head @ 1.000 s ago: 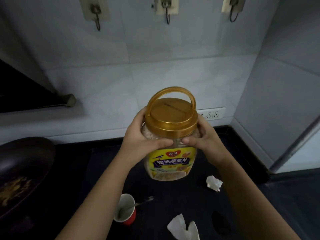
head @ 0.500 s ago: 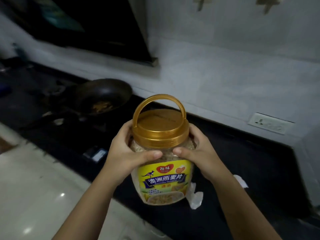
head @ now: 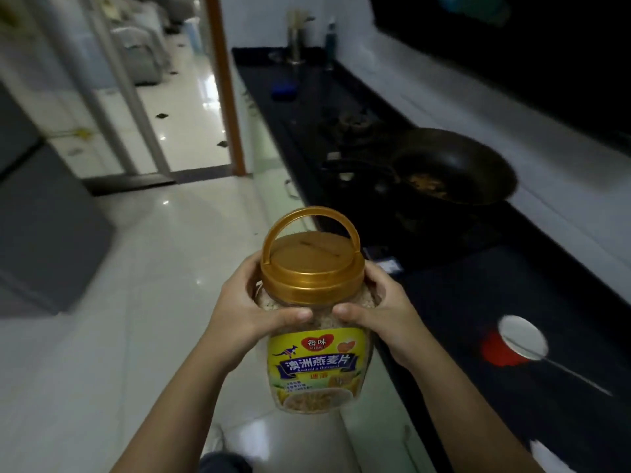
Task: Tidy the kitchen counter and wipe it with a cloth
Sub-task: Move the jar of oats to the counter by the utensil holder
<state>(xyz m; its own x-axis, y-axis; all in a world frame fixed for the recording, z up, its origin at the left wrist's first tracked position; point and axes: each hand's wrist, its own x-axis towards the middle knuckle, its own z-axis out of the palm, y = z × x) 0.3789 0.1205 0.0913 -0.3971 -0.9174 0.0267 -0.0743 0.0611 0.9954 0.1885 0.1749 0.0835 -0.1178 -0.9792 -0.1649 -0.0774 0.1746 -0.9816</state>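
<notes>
Black stone bench (head: 478,302) is judged unwiped, red paper cup (head: 502,351) uncleared; clear gold-lidded plastic oat jar (head: 317,363) is gripped between left hand (head: 246,315) and right hand (head: 386,312).

glossy white floor (head: 143,302), brown door frame (head: 227,97), pale wall (head: 495,117), all in dim light

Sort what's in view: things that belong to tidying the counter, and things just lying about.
Job: oat jar, held in left hand and right hand; red cup with spoon; crumpled tissue; counter.
Lying about: wok; blue object and utensil holder at the far end.
</notes>
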